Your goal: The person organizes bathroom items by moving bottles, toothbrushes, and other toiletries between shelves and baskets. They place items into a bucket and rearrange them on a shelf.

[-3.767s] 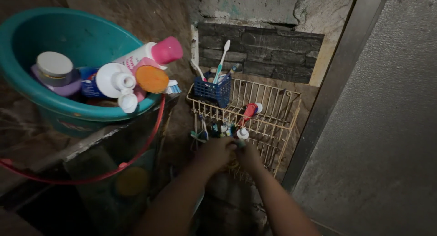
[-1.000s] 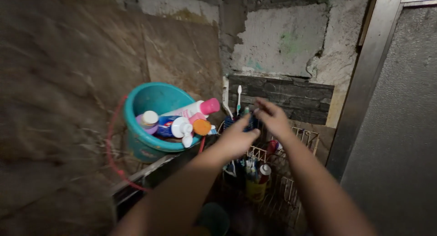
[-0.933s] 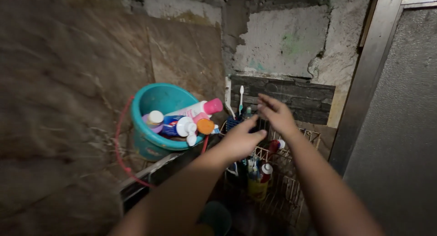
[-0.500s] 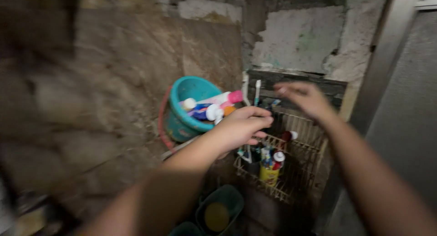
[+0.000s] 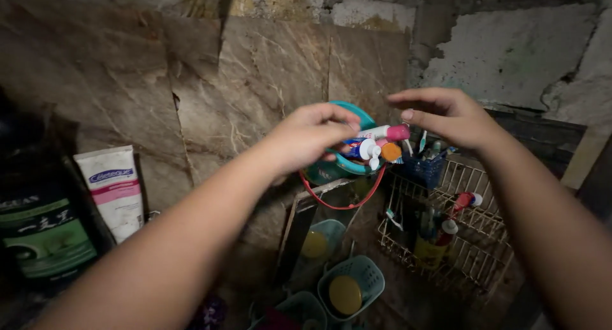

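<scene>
Both your hands are raised in front of the teal tub (image 5: pixel 328 171), which sits at about 12 o'clock from you against the marbled wall (image 5: pixel 255 75). Your left hand (image 5: pixel 309 136) has its fingers curled in a narrow grip with the tips drawn together; whether they pinch anything cannot be told. It covers the tub's left part. Your right hand (image 5: pixel 446 113), at about 1 o'clock, is spread wide and holds nothing, its fingers reaching left above the tub.

The tub is crowded with bottles: a white bottle with a pink cap (image 5: pixel 386 132) lies across the top, with a white cap (image 5: pixel 368 150) and an orange cap (image 5: pixel 391 152) just below it. A red hose (image 5: pixel 344 206) loops beneath the tub.

At 2 o'clock a white wire rack (image 5: pixel 475 241) hangs on the wall, carrying a blue cup (image 5: pixel 424 167) of toothbrushes and, lower down, small tubes and a yellow container (image 5: pixel 428 253). At 9 o'clock a white tube (image 5: pixel 111 190) stands beside a dark bottle (image 5: pixel 38 222). Down at 6 o'clock sit teal baskets (image 5: pixel 354 282) with yellow lids inside.
</scene>
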